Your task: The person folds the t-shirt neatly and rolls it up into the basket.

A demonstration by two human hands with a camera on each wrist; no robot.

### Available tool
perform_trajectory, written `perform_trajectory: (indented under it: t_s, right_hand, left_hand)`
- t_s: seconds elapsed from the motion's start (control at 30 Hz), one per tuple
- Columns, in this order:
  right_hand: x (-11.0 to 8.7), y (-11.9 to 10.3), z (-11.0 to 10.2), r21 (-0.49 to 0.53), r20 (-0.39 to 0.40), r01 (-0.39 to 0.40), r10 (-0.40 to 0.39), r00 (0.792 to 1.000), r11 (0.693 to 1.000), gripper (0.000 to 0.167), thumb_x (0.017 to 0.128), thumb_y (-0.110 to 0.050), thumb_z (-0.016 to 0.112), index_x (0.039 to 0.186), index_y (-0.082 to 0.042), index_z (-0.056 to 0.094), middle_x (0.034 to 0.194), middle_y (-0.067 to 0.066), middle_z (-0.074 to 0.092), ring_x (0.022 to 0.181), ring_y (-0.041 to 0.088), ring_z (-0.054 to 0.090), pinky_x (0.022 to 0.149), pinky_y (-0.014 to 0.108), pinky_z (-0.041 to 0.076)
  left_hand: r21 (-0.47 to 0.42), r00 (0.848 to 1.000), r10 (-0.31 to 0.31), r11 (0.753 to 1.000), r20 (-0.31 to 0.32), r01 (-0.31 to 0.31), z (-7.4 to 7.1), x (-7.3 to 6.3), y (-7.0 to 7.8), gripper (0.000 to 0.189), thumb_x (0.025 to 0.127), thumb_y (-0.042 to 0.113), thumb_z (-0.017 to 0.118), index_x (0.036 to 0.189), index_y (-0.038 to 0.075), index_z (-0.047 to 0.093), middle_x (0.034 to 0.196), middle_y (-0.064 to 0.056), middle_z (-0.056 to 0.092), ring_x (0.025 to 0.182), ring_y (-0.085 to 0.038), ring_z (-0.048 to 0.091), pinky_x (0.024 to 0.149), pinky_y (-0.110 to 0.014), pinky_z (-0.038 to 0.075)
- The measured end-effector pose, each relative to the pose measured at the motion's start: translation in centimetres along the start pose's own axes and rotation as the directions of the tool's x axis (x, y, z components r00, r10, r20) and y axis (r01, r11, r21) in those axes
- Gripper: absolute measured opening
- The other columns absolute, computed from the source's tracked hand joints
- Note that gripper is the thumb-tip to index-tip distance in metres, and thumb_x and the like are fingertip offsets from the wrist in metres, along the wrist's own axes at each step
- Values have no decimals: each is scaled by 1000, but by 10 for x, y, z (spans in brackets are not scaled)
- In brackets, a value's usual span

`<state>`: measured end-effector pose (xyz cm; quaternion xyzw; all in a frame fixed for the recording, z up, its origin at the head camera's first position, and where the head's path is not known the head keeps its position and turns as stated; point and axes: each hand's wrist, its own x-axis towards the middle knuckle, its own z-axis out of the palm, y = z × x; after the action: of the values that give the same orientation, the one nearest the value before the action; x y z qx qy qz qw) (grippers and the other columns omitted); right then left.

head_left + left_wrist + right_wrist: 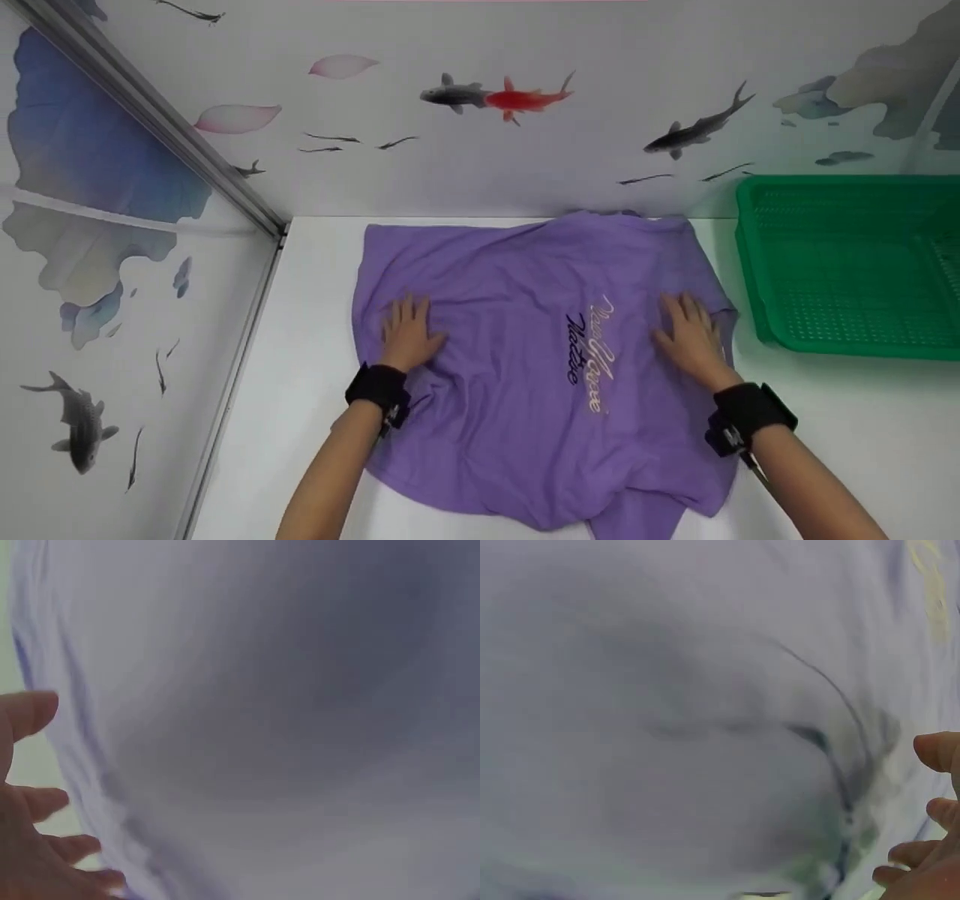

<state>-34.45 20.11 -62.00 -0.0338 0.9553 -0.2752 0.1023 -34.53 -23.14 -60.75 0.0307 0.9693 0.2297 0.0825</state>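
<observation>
"I'm gripping nothing: my left hand (407,336) and right hand (688,337) are resting, spread, on the purple garment (502,337), which is lying rumpled across the white table (900,420)."
"And the danger?"
"If I'm pressing unevenly, I'm dragging creases inward; that bunched near edge (630,495) could be trapping folds."

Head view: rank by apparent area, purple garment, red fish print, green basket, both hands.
Largest to smallest:
1. Purple garment
2. Green basket, cut off by the frame edge
3. Left hand and right hand: too alike to rank
4. Red fish print
</observation>
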Motion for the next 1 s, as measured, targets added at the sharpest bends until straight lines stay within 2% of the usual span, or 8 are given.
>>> perform_trajectory:
  t_s: [0.13, 0.23, 0.47, 0.57, 0.7, 0.77, 0.83, 1.0]
  right_hand:
    - [-41, 13, 17, -75, -22, -2, 0, 1000, 997, 62, 97, -26, 58, 145, 3, 33, 149, 40, 19, 138, 55, 11, 98, 81, -2]
    - [-64, 28, 26, -100, -62, 3, -9, 998, 995, 62, 97, -33, 57, 145, 1, 36, 149, 37, 22, 139, 53, 13, 96, 81, -3]
    - [-79, 52, 16, -113, -55, 10, -16, 998, 994, 56, 102, -34, 48, 146, -3, 35, 153, 32, 20, 141, 50, 14, 98, 80, -5]
    - [-89, 46, 13, -84, -96, -4, -4, 995, 996, 52, 102, -29, 49, 143, 1, 38, 151, 35, 21, 140, 51, 15, 99, 80, -1]
    - [-122, 38, 18, -25, -249, -22, 15, 969, 999, 48, 96, -19, 59, 134, 6, 46, 144, 36, 31, 135, 53, 24, 98, 80, 9]
    - [-144, 37, 23, 19, -309, -58, 61, 949, 998, 48, 93, -16, 62, 132, 8, 47, 140, 35, 35, 131, 54, 28, 98, 78, 14]
    - [-166, 38, 28, 69, -333, -130, 145, 932, 989, 49, 93, -16, 61, 131, 11, 45, 137, 36, 36, 127, 55, 30, 97, 75, 19]
    - [-211, 41, 39, 200, -300, -329, 378, 876, 923, 55, 99, -32, 52, 127, 15, 48, 130, 38, 39, 121, 55, 32, 91, 68, 25]
  left_hand:
    - [32, 1000, 6, 999, 8, -7, 18, -45, -4, 63, 88, 23, 68, 140, -5, 44, 147, -30, 32, 139, -50, 22, 107, -70, 14]
    - [64, 1000, 18, 998, -25, -16, 25, -68, -14, 56, 87, 17, 66, 137, -3, 49, 146, -29, 37, 137, -49, 27, 104, -72, 18]
    - [180, 998, 8, 984, -68, 5, 10, -82, -55, 42, 94, 7, 55, 136, 8, 56, 146, -18, 43, 137, -41, 33, 103, -73, 20]
    - [129, 991, -28, 991, -128, 44, 5, -92, -66, 37, 96, 8, 54, 133, 5, 58, 143, -21, 44, 135, -44, 35, 101, -75, 22]
    - [1, 977, -93, 995, -192, 95, 8, -119, -69, 42, 94, 12, 60, 133, -1, 54, 140, -28, 42, 130, -49, 37, 98, -72, 31]
    - [-43, 962, -155, 988, -223, 149, 12, -136, -68, 46, 92, 13, 64, 134, -3, 52, 137, -29, 43, 126, -49, 40, 94, -68, 36]
    - [-67, 939, -231, 973, -256, 221, 16, -152, -69, 50, 91, 14, 66, 134, -5, 50, 132, -30, 46, 120, -48, 43, 89, -64, 40]
    - [-134, 852, -421, 907, -310, 400, 22, -186, -73, 48, 88, 17, 70, 121, -13, 51, 111, -33, 52, 103, -48, 49, 79, -60, 43]
